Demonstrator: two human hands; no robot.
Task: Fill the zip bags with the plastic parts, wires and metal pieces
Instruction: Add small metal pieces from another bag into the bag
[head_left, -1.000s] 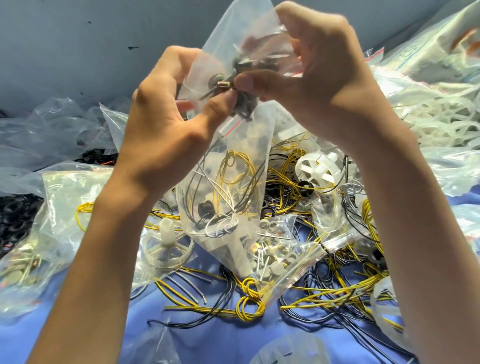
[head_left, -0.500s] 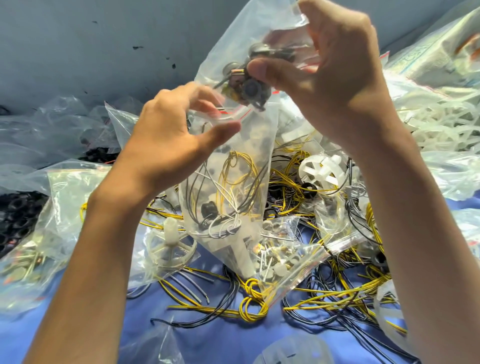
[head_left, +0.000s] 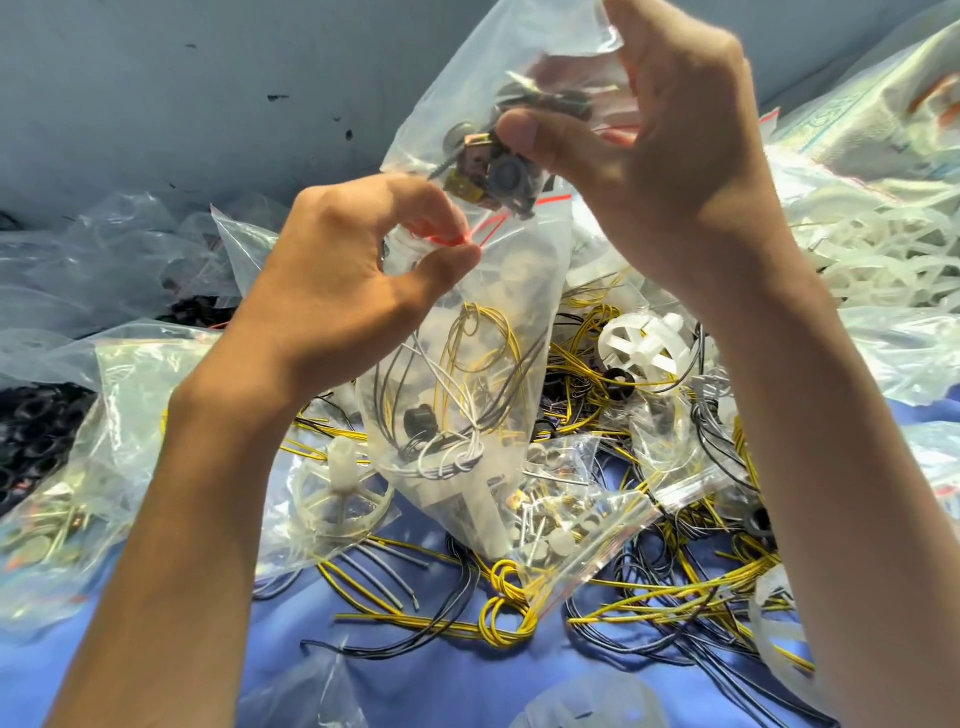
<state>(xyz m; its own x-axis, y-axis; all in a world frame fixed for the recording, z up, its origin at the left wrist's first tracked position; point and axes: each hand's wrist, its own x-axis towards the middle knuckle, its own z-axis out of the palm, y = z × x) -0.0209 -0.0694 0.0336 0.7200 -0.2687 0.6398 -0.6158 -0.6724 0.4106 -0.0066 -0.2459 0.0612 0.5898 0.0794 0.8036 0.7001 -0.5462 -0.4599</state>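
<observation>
Left hand (head_left: 332, 280) dropped, pinching zip bag (head_left: 467, 364) seal; right hand (head_left: 649, 156) clamps metal pieces (head_left: 488, 166); wires (head_left: 501, 574) beneath.

Rear wall (head_left: 156, 104): flat, pale grey-blue, matt finish. Several small dark marks (head_left: 278, 97) are scattered across it, either chips or specks; which cannot be determined. Work surface: covered by a blue cloth (head_left: 467, 691), lightly creased, exposed mainly along the near edge. Lighting: strong, from the upper right, where the view washes out towards white; the left side is noticeably dimmer.
</observation>
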